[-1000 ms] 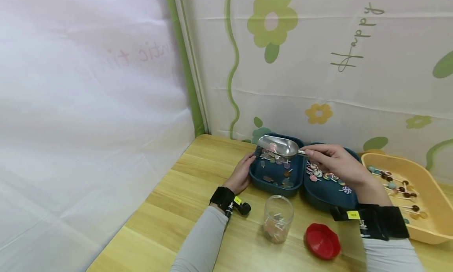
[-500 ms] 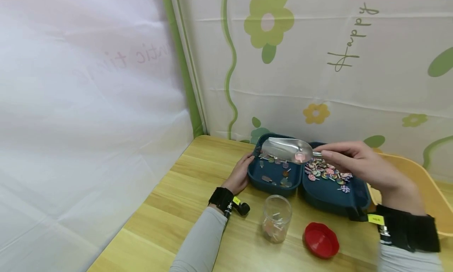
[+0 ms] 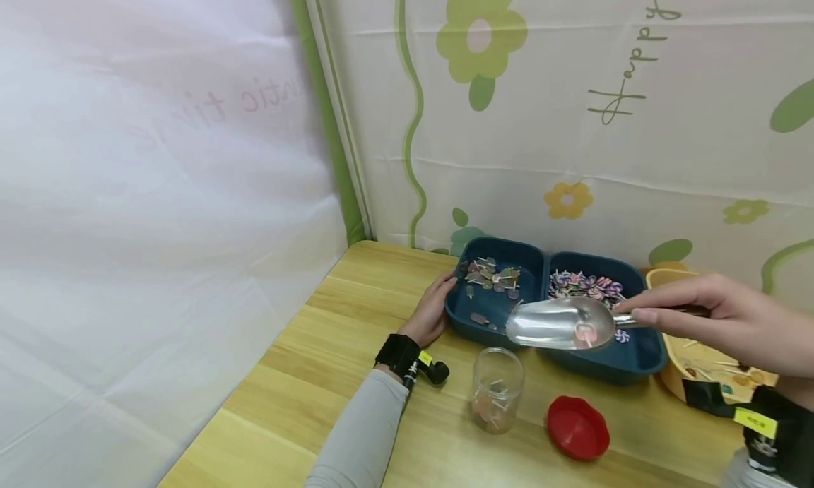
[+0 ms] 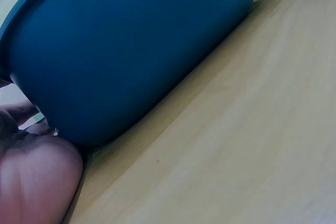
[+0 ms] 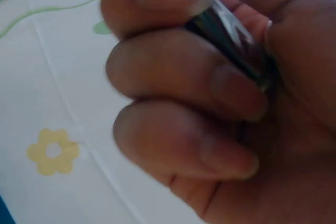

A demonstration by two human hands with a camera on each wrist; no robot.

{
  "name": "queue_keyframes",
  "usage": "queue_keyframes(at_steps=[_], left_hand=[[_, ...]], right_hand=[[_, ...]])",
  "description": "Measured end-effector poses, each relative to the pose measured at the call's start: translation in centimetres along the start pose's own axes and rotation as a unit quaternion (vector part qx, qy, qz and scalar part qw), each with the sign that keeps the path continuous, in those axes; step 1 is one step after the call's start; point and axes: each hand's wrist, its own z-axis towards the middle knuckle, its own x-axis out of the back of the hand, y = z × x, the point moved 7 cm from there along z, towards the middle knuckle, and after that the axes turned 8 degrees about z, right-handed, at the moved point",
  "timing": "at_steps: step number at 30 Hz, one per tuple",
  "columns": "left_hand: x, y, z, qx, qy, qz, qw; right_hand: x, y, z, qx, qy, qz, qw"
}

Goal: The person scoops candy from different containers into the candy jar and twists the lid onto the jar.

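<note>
My right hand [image 3: 718,322] grips the handle of a metal scoop [image 3: 540,324], its fingers curled round it in the right wrist view. A pink lollipop charm [image 3: 585,334] lies in the scoop, which hangs over the front of two blue trays. My left hand [image 3: 432,311] rests against the outer left side of the left blue tray [image 3: 473,327]; its fingers are partly hidden in the left wrist view. Small translucent lollipop charms [image 3: 492,276] lie in that tray. In front stands a clear jar [image 3: 498,375], uncapped, with several charms at its bottom.
The right blue tray [image 3: 598,364] holds many swirled lollipop charms [image 3: 581,284]. Behind my right hand is a yellow tray [image 3: 674,280] with more charms. A red lid [image 3: 577,428] lies to the right of the jar. Printed cloth [image 3: 509,156] hangs behind the table.
My right hand has brought the scoop from above the left blue tray rightward and toward the front. The pink charm has slid toward the scoop's handle end. My left hand stays against the tray.
</note>
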Motion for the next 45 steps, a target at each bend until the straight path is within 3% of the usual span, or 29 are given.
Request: queue_keyframes(at_steps=[8,14,21,30,38,45], left_hand=[[0.0,0.0,0.0,0.005,0.006,0.005,1.0000],[0.1,0.0,0.0,0.007,0.005,0.001,1.0000],[0.2,-0.1,0.1,0.005,0.005,0.000,1.0000],[0.1,-0.1,0.1,0.010,0.001,0.000,0.9999],[0.1,0.0,0.0,0.001,-0.003,-0.006,1.0000],[0.1,-0.1,0.2,-0.002,-0.002,0.012,0.9999]], right_hand=[[-1.4,-1.0,0.4,-0.003,-0.065,-0.005,0.998],[-2.1,-1.5,0.8,0.008,-0.083,0.005,0.996],[-2.1,-1.4,0.9,0.004,-0.073,-0.032,0.997],[-1.3,-0.2,1.7,-0.070,-0.020,-0.084,0.994],[-2.7,2.0,5.3,-0.088,0.001,-0.024,0.996],[-5.7,4.5,8.9,-0.139,0.022,-0.084,0.986]])
